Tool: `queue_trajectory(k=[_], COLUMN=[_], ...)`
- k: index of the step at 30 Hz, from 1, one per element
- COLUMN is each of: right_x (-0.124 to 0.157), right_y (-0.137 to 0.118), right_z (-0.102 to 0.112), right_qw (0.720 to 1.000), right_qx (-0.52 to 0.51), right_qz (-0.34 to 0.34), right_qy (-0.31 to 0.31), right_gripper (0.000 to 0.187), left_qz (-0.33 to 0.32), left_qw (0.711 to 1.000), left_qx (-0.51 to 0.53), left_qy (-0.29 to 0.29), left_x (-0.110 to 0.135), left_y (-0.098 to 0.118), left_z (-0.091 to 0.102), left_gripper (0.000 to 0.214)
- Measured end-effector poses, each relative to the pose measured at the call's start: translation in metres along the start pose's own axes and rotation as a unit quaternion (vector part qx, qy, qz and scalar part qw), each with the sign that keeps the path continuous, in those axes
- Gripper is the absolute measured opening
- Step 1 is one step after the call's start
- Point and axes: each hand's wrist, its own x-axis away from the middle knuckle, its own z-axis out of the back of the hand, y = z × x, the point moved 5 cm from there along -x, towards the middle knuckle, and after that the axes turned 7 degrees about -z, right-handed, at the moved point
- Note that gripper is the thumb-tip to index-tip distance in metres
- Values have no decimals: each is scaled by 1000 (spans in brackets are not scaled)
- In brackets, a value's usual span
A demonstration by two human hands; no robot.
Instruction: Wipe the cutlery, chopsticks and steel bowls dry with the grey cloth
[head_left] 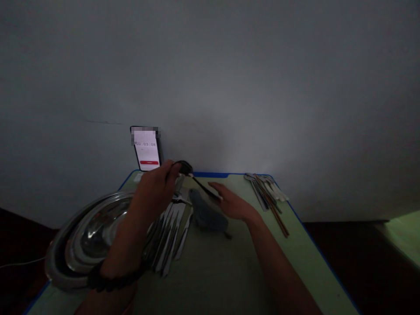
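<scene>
A dark metal spoon (205,188) is raised over the table and slants down to the right between my hands. My left hand (155,186) is closed at its bowl end, with the fingertips on the rounded bowl. At the lower handle end is my right hand (232,202), its fingers closing around the tip, partly out of sight. Below the spoon a crumpled grey-blue cloth (210,216) lies on the table. Several knives and other metal cutlery (169,238) lie side by side just right of my left forearm, which partly hides them.
Nested metal bowls (95,236) stand at the left of the pale green table (210,280). On the right lie spoons (257,192), brown chopsticks (277,216) and white-handled cutlery (277,191). A lit phone (147,151) leans against the wall (216,87) behind the table.
</scene>
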Motion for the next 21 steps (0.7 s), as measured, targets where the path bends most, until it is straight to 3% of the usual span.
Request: queue_trajectory(k=[2,4,6,9,11,13,15,16,18,21], right_x=[6,13,21,29,30,27,24,24,22,21], right_y=[-7,-17,-32,-46,-44,-28,1,20,48,75], right_z=[14,17,17,22,32,46,65,73,81,85], right_qw=[992,965,942,971,993,995,963,932,907,888], right_qx=[-125,-252,-296,-176,-47,96,241,303,330,337], right_qz=[-15,-40,-31,7,19,-16,-112,-189,-250,-302], right_qy=[18,-65,-153,-163,-110,-33,47,67,74,78], right_gripper=[51,58,60,47,39,35,34,34,32,27], left_qz=[11,9,-12,-31,-34,-34,-39,-48,-69,-97], left_qw=[999,997,994,988,984,975,959,950,936,927], left_qx=[42,77,109,144,148,134,110,99,88,113], left_qy=[18,6,-18,-41,-96,-176,-257,-293,-335,-345], left_x=[-2,-3,-5,-4,1,8,18,23,29,30], left_y=[2,5,11,24,31,33,31,30,29,32], left_z=[-2,-7,-13,-24,-38,-56,-73,-80,-90,-94], left_gripper=[33,34,35,39,41,41,39,37,35,38])
